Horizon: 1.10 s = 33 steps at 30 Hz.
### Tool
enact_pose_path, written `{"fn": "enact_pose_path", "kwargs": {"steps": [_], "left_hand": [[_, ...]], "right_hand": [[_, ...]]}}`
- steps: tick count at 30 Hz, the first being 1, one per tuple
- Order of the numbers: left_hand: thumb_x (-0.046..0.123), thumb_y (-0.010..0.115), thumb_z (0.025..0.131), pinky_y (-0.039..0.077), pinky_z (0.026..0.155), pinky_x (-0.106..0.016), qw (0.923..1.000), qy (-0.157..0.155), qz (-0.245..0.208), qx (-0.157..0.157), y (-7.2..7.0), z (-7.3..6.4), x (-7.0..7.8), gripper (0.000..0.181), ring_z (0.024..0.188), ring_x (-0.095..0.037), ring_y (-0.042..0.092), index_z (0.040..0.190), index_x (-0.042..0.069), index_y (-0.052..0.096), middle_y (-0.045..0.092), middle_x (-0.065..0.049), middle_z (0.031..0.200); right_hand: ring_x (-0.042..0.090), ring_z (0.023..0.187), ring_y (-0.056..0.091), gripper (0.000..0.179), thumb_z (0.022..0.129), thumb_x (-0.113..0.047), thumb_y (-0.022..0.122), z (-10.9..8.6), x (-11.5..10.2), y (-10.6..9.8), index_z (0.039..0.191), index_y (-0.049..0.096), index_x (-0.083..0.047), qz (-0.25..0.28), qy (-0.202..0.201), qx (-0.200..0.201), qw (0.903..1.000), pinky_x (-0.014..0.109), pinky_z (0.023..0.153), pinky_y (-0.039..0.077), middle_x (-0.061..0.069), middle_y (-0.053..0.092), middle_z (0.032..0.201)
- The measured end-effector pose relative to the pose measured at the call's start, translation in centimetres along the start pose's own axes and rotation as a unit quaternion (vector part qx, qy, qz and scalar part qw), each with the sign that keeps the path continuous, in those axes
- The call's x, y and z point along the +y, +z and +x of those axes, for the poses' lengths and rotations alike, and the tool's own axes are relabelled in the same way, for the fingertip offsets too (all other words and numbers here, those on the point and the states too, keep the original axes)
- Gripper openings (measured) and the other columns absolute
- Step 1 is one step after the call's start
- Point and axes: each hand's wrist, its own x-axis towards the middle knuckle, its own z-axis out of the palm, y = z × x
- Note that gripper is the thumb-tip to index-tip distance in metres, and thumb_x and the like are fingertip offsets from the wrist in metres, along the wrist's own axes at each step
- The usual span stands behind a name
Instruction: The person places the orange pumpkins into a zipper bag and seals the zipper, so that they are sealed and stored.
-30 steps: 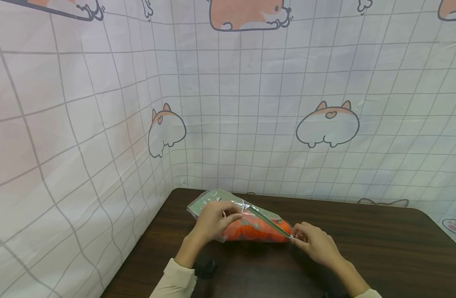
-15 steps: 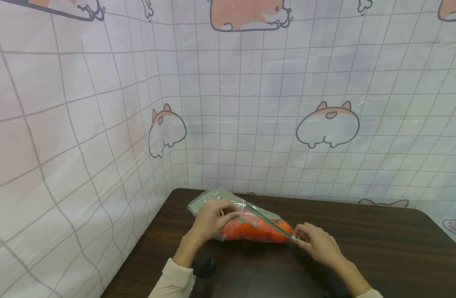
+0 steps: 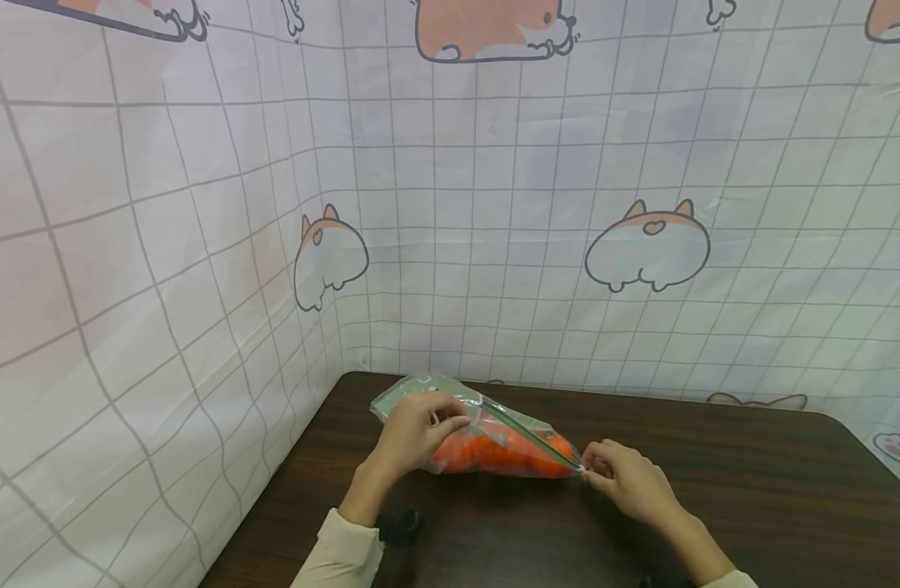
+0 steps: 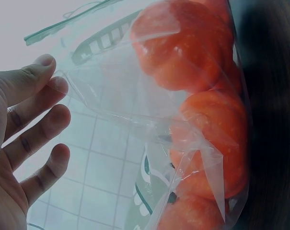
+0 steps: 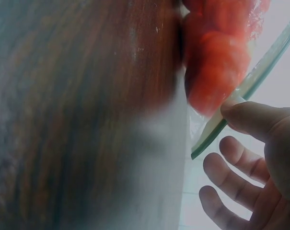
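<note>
A clear zip bag [image 3: 398, 402] with a green print lies on the table, holding several orange-red, ribbed, tomato-like fruits [image 4: 209, 139]. A green zip strip [image 3: 527, 434] slants across its top. With thumb and forefinger, my left hand [image 3: 416, 437] pinches the clear film; its other fingers are spread apart in the left wrist view. At the strip's right end, my right hand [image 3: 630, 482] pinches a small white slider [image 3: 581, 469]. In the right wrist view the thumb presses on the strip, its other fingers loosely bent below. The forefinger's contact there is hidden.
The dark wood table [image 3: 751, 490] extends to the right and toward me. Close behind and to the left hang white grid-patterned cloth walls [image 3: 494, 245] with printed cartoon dogs. A black strap piece [image 3: 402, 529] sits at my left wrist.
My left hand has shifted slightly left, uncovering a little more of the green strip's left end. The right hand has moved slightly right. The bag stays nearly where it was.
</note>
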Motion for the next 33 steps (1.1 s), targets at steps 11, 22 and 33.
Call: {"fn": "enact_pose_path", "kwargs": {"steps": [11, 22, 33], "left_hand": [[0.025, 0.076, 0.091, 0.051, 0.065, -0.021, 0.9998, -0.011, -0.015, 0.004, -0.4, 0.0, 0.0, 0.007, 0.069, -0.003, 0.059, 0.093, 0.018, 0.078, 0.074, 0.009, 0.082], [0.022, 0.077, 0.09, 0.052, 0.065, -0.021, 0.9996, -0.013, -0.02, 0.013, -0.8, 0.0, -0.2, 0.006, 0.069, -0.004, 0.058, 0.092, 0.017, 0.077, 0.073, 0.009, 0.08], [0.022, 0.078, 0.089, 0.052, 0.065, -0.022, 0.9992, -0.018, -0.017, 0.031, -1.1, 0.0, -0.5, 0.005, 0.069, -0.003, 0.059, 0.091, 0.019, 0.076, 0.074, 0.01, 0.082]], "right_hand": [[0.005, 0.062, 0.043, 0.01, 0.093, -0.026, 0.074, 0.0, 0.4, -0.1, 0.095, 0.064, -0.029, -0.003, 0.006, -0.001, 1.0, 0.023, 0.05, 0.034, -0.011, 0.051, 0.08], [0.006, 0.062, 0.044, 0.012, 0.092, -0.026, 0.076, 0.0, 0.6, -0.3, 0.094, 0.064, -0.029, -0.009, 0.011, 0.001, 0.9999, 0.023, 0.05, 0.034, -0.011, 0.051, 0.08], [0.006, 0.064, 0.046, 0.011, 0.092, -0.026, 0.076, 0.0, 1.0, -0.5, 0.095, 0.065, -0.028, -0.015, 0.021, 0.001, 0.9997, 0.026, 0.052, 0.037, -0.01, 0.054, 0.081]]}}
